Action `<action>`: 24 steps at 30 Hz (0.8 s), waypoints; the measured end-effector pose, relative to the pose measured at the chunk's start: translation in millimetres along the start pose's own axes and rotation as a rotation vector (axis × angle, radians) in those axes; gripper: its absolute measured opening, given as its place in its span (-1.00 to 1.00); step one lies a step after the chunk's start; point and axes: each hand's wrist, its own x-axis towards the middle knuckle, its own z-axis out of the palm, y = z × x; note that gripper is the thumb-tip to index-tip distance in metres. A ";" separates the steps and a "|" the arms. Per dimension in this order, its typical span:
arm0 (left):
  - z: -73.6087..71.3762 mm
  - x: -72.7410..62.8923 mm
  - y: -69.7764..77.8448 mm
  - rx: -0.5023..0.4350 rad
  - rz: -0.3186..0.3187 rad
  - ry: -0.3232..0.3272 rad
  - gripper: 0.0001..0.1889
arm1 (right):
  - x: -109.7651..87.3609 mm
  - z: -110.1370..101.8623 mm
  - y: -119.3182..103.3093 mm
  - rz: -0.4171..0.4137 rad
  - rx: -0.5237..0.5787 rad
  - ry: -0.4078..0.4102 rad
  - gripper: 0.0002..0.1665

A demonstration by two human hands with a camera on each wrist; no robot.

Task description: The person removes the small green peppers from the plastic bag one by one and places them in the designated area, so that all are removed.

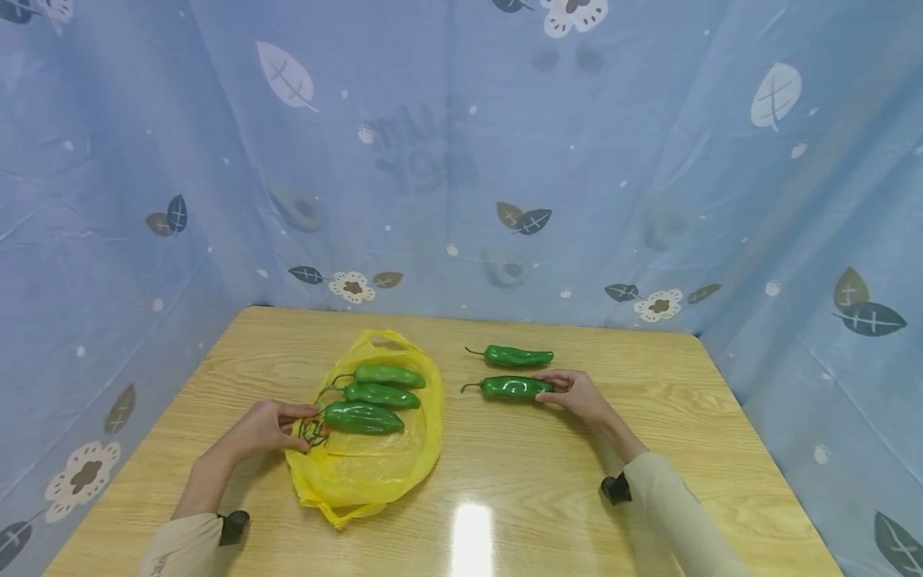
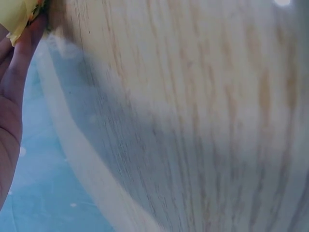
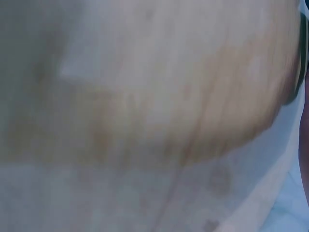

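Note:
A yellow plastic bag (image 1: 425,449) lies flat on the table's left half, with three green chili peppers (image 1: 364,417) side by side on it. At the bag's left edge, my left hand (image 1: 263,431) pinches the plastic beside the dark printed marks; the left wrist view shows a bit of the bag (image 2: 13,17) at the thumb. My right hand (image 1: 580,397) holds the right tip of a green chili pepper (image 1: 508,387) on the bare wood, its stem pointing left. Just behind it lies another green chili pepper (image 1: 517,356). In the right wrist view, a pepper (image 3: 300,58) shows at the right edge.
The wooden table (image 1: 548,497) reaches back to a blue patterned curtain (image 1: 447,160), which also hangs along both sides. A bright light reflection (image 1: 472,537) shows near the front. Each wrist carries a small black device (image 1: 616,488).

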 end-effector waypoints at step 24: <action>1.3 -0.3 -2.5 0.037 0.040 0.002 -0.37 | 14.7 -15.3 -5.0 -0.001 -0.128 -0.156 -0.47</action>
